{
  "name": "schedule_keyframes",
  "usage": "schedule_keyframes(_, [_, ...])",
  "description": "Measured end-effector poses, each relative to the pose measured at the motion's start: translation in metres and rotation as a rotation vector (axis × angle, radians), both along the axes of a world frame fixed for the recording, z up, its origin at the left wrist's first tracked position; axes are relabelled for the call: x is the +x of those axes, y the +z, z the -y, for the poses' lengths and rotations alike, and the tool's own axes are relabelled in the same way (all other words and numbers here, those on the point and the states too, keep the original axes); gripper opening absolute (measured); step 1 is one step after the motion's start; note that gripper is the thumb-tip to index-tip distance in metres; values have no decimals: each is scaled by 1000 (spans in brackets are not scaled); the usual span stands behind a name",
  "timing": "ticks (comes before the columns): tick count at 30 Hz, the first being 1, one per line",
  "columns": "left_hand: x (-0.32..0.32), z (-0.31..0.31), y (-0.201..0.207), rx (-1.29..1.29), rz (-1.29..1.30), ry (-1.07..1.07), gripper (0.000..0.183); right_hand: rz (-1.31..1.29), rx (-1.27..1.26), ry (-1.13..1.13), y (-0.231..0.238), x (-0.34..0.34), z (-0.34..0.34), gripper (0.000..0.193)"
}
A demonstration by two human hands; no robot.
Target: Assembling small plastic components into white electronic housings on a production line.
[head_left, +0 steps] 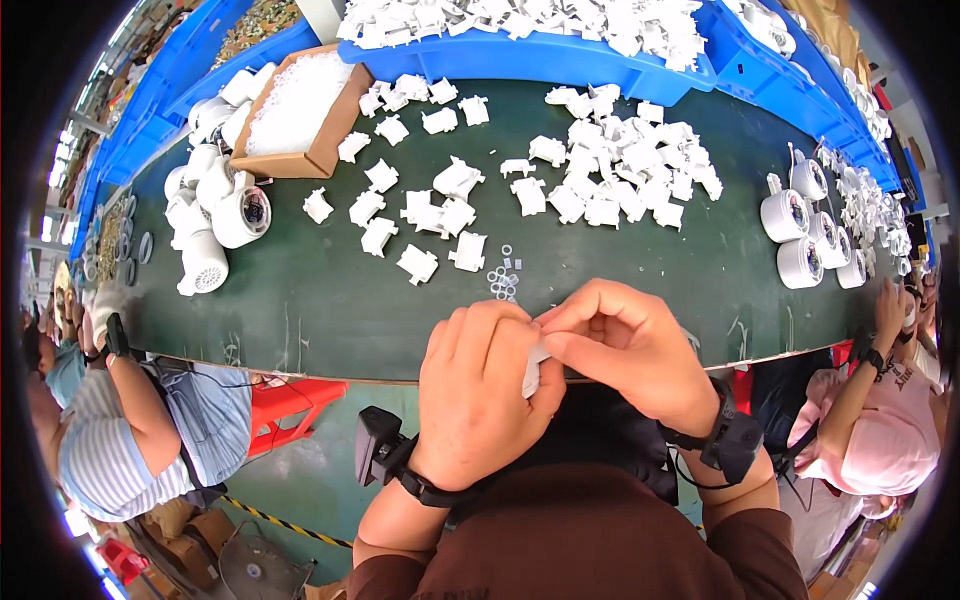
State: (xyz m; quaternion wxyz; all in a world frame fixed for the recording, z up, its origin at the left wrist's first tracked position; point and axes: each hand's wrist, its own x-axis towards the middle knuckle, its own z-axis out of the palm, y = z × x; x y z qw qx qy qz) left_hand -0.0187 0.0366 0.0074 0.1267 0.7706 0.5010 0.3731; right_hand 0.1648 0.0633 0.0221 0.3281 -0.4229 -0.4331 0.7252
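My left hand is closed around a small white plastic part, held just over the front edge of the green table. Most of that part is hidden by the fingers. My right hand meets it from the right, thumb and forefinger pinched together at the part's upper end. Whatever sits in that pinch is too small to make out. Just beyond my hands lies a little cluster of small translucent rings. Loose white plastic brackets are scattered farther off, with a bigger heap to the right.
A cardboard box of translucent small pieces stands back left, beside white round housings. More cylindrical housings stand at the right. Blue bins line the back. People sit on both sides, one near a red stool.
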Motion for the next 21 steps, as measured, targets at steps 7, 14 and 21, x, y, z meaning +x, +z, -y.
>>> schedule_keyframes(7, [0, 4, -11, 68, 79, 48, 38, -146, -28, -102, -1, -13, 5, 7])
schedule_keyframes(14, [-4, 5, -12, 108, 111, 22, 35, -31, 72, -89, -1, -13, 11, 12])
schedule_keyframes(21, [-43, 4, -5, 16, 83, -148, 30, 101, 291, -12, -5, -5, 15, 12])
